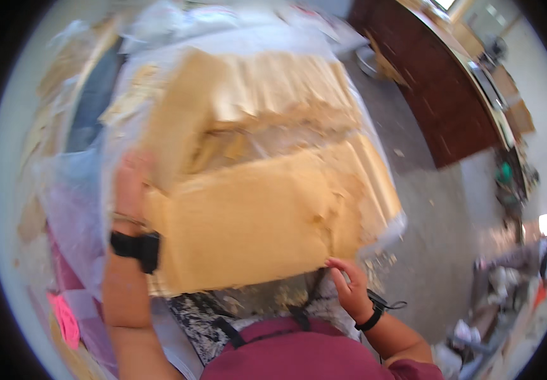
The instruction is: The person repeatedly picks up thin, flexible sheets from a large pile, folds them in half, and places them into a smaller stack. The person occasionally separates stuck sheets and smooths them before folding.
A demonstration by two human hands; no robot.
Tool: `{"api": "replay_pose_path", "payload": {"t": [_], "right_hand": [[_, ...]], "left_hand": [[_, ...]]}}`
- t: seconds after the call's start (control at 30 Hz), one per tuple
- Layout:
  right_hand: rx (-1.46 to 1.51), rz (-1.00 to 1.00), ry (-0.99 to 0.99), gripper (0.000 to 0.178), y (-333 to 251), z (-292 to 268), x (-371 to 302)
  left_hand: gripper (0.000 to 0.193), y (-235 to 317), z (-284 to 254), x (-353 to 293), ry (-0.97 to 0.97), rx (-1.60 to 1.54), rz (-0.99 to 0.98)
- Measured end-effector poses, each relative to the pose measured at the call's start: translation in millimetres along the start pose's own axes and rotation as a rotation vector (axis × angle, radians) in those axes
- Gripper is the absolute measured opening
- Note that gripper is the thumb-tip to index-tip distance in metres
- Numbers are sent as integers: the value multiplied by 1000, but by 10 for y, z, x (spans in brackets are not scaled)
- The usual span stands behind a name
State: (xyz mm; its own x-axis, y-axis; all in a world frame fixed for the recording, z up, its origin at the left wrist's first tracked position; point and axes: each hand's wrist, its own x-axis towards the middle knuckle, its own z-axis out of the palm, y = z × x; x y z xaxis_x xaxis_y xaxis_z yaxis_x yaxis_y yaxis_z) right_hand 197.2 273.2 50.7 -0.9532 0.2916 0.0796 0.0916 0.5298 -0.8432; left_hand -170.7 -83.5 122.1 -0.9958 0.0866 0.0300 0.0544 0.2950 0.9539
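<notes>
A large tan sheet [248,221] with ragged, torn edges lies in front of me; its material I cannot tell. Across its far middle runs a torn gap showing rough, layered pieces beneath. A raised tan flap [182,114] stands along the left side, blurred by motion. Beside that flap's lower edge is my left hand [133,172], its fingers too smeared to read. My right hand [350,290] is at the sheet's near right corner, fingers stretched out and apart, fingertips close to the edge.
Whitish plastic sheeting [261,38] lies under and beyond the tan sheet. A dark red-brown cabinet [432,82] stands at far right, with a white basin [367,62] near its foot. Clutter [489,310] fills the lower right, and tan scraps [381,263] lie by the corner.
</notes>
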Motion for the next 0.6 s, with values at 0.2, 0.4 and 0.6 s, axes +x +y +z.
{"api": "replay_pose_path", "payload": {"t": [0.2, 0.4, 0.6], "right_hand": [[881, 979, -75, 44, 98, 13, -462], [1214, 1093, -188, 67, 207, 380, -424], [1252, 830, -156, 49, 145, 505, -284]], "left_hand": [[48, -697, -143, 1006, 186, 254, -269], [41, -720, 442, -735, -243, 478, 327], [68, -887, 353, -2796, -361, 1133, 499]]}}
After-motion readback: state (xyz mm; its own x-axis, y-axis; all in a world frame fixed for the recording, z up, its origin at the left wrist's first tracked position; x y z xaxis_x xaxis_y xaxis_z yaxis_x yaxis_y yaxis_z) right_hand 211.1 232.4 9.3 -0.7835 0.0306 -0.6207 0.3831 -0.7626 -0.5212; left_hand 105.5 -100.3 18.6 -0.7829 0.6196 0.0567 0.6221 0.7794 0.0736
